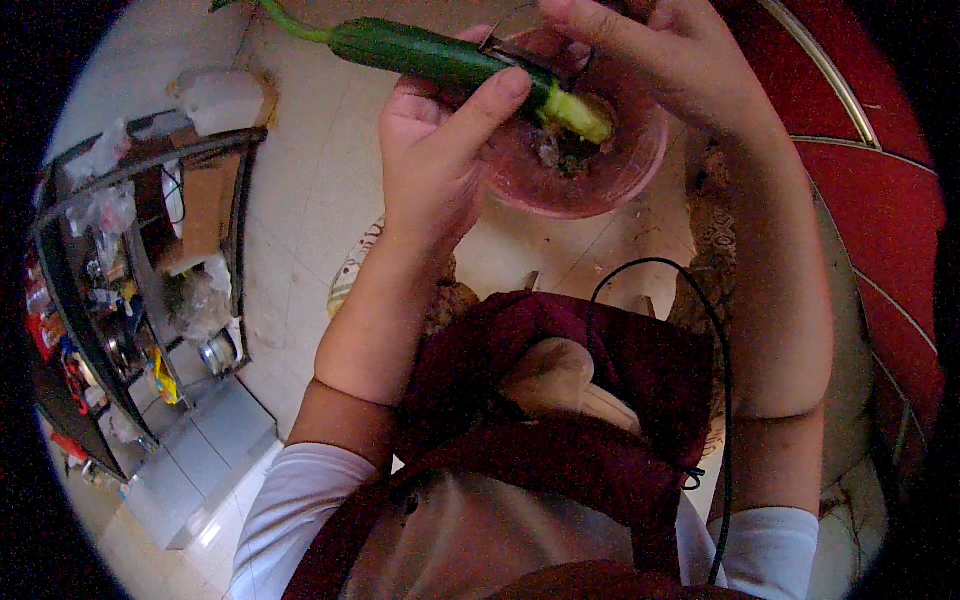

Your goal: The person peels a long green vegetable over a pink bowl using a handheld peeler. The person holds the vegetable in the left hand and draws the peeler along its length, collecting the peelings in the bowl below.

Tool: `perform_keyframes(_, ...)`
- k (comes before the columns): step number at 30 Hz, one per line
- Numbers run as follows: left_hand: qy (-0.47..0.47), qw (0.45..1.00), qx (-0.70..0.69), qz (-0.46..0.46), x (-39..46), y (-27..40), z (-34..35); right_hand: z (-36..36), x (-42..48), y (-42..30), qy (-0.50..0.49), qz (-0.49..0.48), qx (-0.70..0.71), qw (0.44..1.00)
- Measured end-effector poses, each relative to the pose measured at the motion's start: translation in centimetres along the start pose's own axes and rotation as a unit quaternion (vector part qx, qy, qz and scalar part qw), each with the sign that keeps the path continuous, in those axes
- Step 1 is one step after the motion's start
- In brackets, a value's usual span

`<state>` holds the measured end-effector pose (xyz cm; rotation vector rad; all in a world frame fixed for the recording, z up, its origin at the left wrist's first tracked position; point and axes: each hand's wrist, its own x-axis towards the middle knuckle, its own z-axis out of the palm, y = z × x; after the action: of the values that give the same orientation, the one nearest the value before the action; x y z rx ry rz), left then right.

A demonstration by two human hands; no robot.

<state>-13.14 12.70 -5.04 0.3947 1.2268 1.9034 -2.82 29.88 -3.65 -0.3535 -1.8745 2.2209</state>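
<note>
A long green gourd, like a luffa or zucchini, lies across my left hand, its thumb pressing on top. Its curved stem points to the upper left. The lower right end is peeled pale green and hangs over a round pinkish translucent bowl with dark scraps in it. My right hand is above the bowl at the top, fingers bent near a thin metal tool that touches the gourd's skin. The tool looks like a peeler, but its grip is partly hidden.
A dark shelf rack holding plastic bags, a cardboard piece and small goods stands at the left on a tiled floor. Red cabinet fronts with a metal handle are at the right. A black cable loops over my dark red apron.
</note>
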Motion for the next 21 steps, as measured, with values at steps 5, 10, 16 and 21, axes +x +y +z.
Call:
perform_keyframes(5,-0.013,1.0,-0.002,0.025,-0.2,0.1,0.1,0.1,0.1,0.0,-0.003,-0.004,-0.001,1.0)
perform_keyframes(10,-0.007,0.999,-0.003,0.033,-0.3,-0.2,0.1,-0.2,0.0,0.4,-0.009,-0.031,0.021,0.999)
perform_keyframes(16,-0.014,0.997,0.05,0.051,-0.2,0.3,0.0,-0.3,-0.1,0.1,-0.004,-0.019,0.013,1.0)
perform_keyframes(21,-0.039,0.989,0.126,0.06,-0.5,0.6,-0.1,-0.2,-0.1,-0.1,-0.011,-0.014,0.05,0.999)
